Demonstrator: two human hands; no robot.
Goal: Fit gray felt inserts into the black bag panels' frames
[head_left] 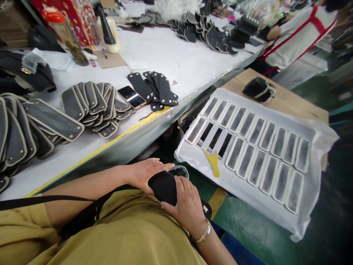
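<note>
Head view, left fingers [158, 168] and right fingers [180, 186] grasping black piece [163, 187], perhaps leather, white table [154, 48], green floor [248, 219]

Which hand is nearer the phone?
Left. The left hand is below the phone in view; the right hand, on the black piece, is lower and farther right.

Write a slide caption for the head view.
Right hand grips a smooth black curved piece, left hand against it, near grey white-edged rectangular strips.

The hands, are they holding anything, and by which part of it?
A black piece: the right hand grips its right side, the left hand lies against its left edge.
</note>
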